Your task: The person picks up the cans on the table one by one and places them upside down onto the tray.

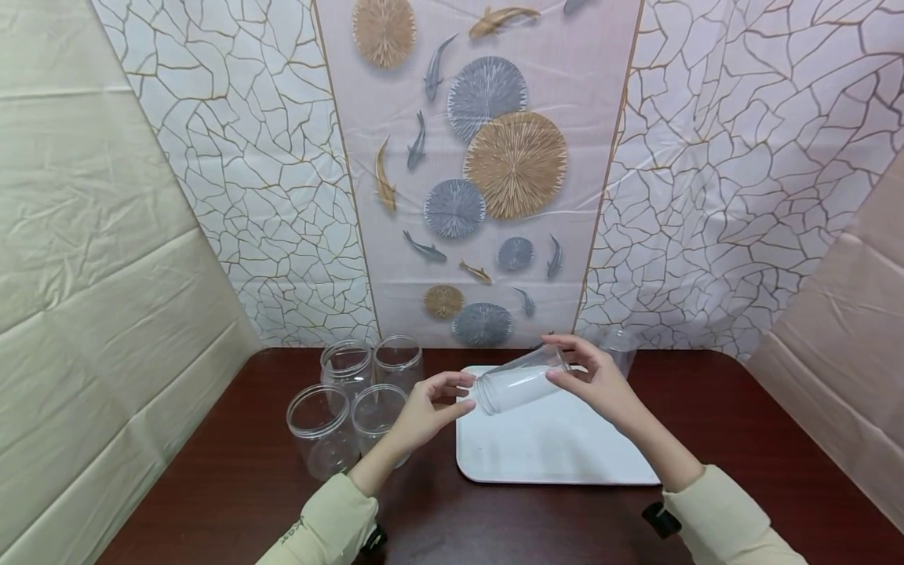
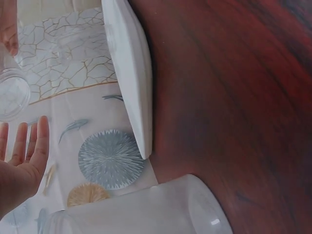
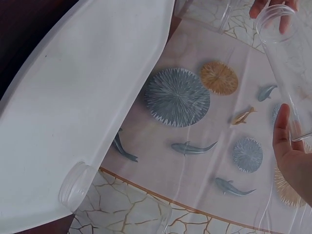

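Observation:
A clear plastic jar [image 1: 519, 382] is held up in the air, tilted, with its open mouth towards the left. My right hand [image 1: 596, 384] grips it near its base, thumb on the near side and fingers over the far side. My left hand [image 1: 432, 408] is by the jar's mouth; in the left wrist view its fingers [image 2: 41, 141] look straight and stand apart from the rim. Below the jar lies a white tray [image 1: 558, 459]. Another clear jar [image 1: 621, 345] stands at the tray's back right; the right wrist view shows this second jar [image 3: 78, 187] at the tray's edge.
Several open clear jars [image 1: 318, 428] stand grouped on the dark red-brown table [image 1: 233, 471], left of the tray and close to my left forearm. A patterned cloth [image 1: 282, 196] hangs behind the table's back edge, with plain cloth panels [image 1: 85, 314] at the sides.

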`<state>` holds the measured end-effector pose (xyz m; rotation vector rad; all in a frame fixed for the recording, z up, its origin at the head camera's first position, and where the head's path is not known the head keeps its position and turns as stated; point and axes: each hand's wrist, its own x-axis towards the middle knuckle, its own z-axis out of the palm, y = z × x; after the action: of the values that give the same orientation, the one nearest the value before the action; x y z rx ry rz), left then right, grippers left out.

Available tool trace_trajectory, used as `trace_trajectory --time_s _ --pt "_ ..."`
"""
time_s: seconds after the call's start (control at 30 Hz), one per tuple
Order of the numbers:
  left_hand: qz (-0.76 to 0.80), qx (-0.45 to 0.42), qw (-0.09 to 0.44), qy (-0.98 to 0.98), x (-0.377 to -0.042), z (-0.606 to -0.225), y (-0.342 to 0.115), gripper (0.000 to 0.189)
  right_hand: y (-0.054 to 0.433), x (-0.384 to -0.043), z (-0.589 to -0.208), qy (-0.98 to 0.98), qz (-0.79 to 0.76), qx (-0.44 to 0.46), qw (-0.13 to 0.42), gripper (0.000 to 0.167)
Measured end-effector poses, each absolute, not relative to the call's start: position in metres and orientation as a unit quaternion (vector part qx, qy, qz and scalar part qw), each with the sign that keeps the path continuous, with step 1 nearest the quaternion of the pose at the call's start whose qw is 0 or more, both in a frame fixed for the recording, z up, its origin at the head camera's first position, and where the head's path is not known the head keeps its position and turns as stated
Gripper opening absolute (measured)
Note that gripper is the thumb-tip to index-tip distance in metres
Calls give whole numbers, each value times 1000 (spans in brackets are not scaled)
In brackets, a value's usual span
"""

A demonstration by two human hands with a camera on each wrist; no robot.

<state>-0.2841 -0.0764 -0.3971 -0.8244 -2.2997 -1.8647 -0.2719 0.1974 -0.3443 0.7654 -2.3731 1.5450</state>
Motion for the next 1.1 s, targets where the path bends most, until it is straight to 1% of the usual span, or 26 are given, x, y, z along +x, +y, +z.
trace_trajectory --time_s 0.13,0.33,0.47,0.8,1.1 --pt "-593 -274 40 -756 -286 -403 -76 33 200 -270 -343 -810 516 258 105 45" --pt "-571 -266 34 -776 -285 -410 -76 36 204 -268 -340 -819 501 255 115 44" --pt "-557 -260 32 -788 -283 -413 -76 41 206 -268 -340 -828 486 251 121 43" --pt "-494 -274 33 -825 -287 -428 -78 58 215 -269 -342 -839 457 260 142 42" --pt "-444 -276 24 -852 -287 -433 -82 64 224 -269 -335 -865 398 262 157 43"
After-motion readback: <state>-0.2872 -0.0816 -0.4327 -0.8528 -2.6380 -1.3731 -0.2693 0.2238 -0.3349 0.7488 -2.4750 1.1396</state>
